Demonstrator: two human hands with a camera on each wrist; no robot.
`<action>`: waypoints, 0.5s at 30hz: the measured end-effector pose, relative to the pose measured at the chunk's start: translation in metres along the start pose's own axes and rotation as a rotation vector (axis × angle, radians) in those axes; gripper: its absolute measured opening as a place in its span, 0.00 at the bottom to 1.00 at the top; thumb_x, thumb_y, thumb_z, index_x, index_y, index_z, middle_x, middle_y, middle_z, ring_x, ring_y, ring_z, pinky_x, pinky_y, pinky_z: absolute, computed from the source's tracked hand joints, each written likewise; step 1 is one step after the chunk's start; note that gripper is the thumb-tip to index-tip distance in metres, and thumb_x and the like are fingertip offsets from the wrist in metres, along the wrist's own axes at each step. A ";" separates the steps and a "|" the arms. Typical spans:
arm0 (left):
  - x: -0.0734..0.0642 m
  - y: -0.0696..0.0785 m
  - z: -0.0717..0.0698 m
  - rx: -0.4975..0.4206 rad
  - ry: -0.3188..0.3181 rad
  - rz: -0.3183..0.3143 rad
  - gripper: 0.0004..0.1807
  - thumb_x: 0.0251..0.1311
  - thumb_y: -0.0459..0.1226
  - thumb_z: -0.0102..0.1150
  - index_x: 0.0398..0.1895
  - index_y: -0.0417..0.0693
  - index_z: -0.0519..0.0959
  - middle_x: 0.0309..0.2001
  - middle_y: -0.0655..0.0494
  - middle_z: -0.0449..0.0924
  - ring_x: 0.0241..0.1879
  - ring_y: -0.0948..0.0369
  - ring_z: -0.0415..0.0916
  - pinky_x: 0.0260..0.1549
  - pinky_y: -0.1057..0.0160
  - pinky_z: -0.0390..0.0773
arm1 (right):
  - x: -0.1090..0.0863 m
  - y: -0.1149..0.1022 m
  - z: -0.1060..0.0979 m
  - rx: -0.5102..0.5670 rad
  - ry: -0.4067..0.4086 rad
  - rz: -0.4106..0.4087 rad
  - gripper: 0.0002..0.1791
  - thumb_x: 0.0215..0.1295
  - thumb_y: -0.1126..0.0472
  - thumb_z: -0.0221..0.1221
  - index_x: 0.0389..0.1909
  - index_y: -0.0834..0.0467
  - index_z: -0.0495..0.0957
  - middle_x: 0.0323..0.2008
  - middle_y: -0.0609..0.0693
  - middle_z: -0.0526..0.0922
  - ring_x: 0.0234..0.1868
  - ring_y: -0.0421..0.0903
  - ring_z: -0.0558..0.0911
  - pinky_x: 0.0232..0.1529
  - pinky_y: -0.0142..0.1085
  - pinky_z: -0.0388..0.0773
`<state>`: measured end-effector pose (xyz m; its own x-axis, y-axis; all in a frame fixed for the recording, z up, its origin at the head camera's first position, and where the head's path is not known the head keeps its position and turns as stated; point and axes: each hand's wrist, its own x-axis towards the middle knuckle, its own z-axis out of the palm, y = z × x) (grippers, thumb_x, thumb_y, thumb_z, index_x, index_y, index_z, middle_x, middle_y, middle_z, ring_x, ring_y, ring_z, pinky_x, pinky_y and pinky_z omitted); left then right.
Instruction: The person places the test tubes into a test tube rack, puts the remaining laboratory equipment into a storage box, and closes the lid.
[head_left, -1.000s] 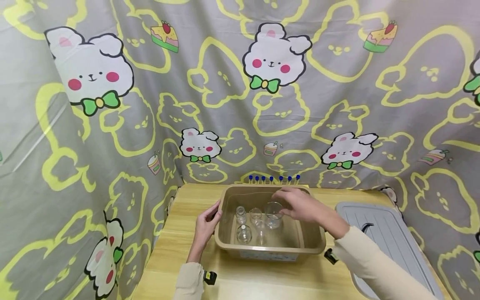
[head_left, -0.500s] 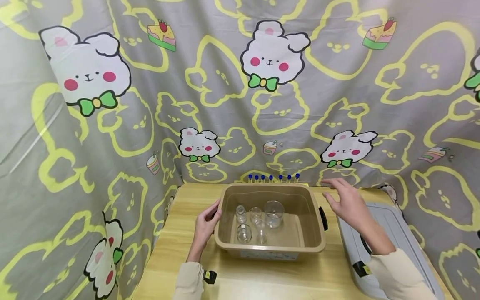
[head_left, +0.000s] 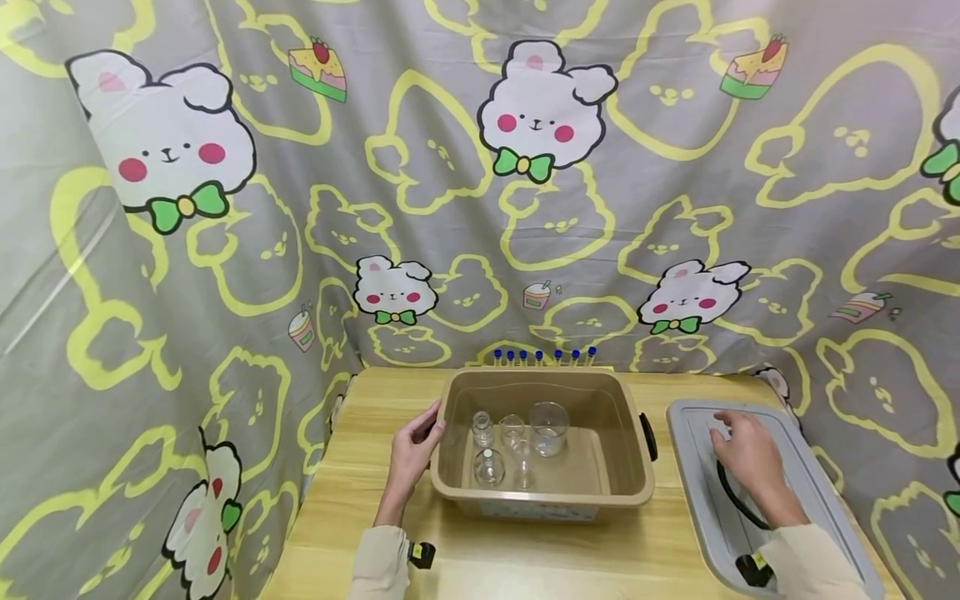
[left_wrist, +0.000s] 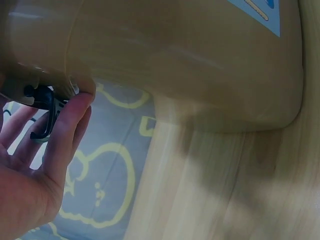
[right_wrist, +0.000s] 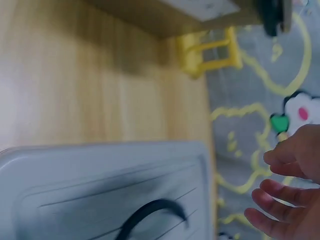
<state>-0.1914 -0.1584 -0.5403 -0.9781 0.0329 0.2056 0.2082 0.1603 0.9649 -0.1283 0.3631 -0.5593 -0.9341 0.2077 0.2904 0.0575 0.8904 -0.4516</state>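
A brown plastic bin (head_left: 540, 500) stands on the table with clear glassware inside. A wide beaker (head_left: 550, 429) is the largest piece; beside it are a smaller glass vessel (head_left: 512, 429), a bottle (head_left: 482, 431), a round flask (head_left: 489, 469) and a narrow clear piece (head_left: 523, 475). My left hand (head_left: 412, 450) rests at the bin's left side, its fairly straight fingers touching near the black latch (left_wrist: 47, 107). Over the grey lid (head_left: 693, 450), my right hand (head_left: 750, 454) hovers with loosely bent fingers and holds nothing. The lid's black handle (right_wrist: 152, 207) arches below that hand.
Behind the bin, several blue-capped tubes (head_left: 538, 357) stand in a yellow rack (right_wrist: 215, 50). Another black latch (head_left: 648, 436) sticks out on the bin's right side. A patterned curtain (head_left: 465, 208) hangs around the wooden table (head_left: 360, 417).
My right hand has left the beaker inside the bin and moved right, then down over the grey lid. The beaker stays in the bin, and my left hand stays at its side.
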 end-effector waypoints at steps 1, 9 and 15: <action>0.000 0.000 0.000 -0.003 0.006 0.009 0.21 0.69 0.28 0.62 0.63 0.33 0.78 0.60 0.38 0.79 0.62 0.46 0.76 0.53 0.72 0.77 | -0.001 0.006 0.002 -0.002 -0.008 0.013 0.16 0.64 0.68 0.63 0.49 0.75 0.79 0.45 0.75 0.79 0.38 0.68 0.81 0.30 0.61 0.78; 0.001 -0.001 0.001 0.009 0.016 0.039 0.20 0.67 0.27 0.62 0.62 0.30 0.78 0.59 0.36 0.79 0.61 0.43 0.76 0.55 0.70 0.77 | -0.008 0.031 0.012 -0.028 -0.128 0.099 0.22 0.63 0.62 0.65 0.50 0.77 0.77 0.42 0.74 0.81 0.37 0.69 0.81 0.32 0.61 0.78; 0.007 -0.021 -0.001 -0.008 0.015 0.005 0.20 0.68 0.31 0.64 0.63 0.40 0.80 0.60 0.44 0.81 0.63 0.52 0.76 0.56 0.72 0.76 | -0.013 0.044 0.022 -0.036 -0.171 0.149 0.23 0.64 0.60 0.65 0.50 0.76 0.78 0.44 0.74 0.82 0.39 0.71 0.81 0.35 0.62 0.78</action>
<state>-0.2023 -0.1625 -0.5593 -0.9769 0.0188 0.2126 0.2130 0.1527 0.9650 -0.1218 0.3903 -0.6012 -0.9604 0.2685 0.0741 0.2087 0.8699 -0.4470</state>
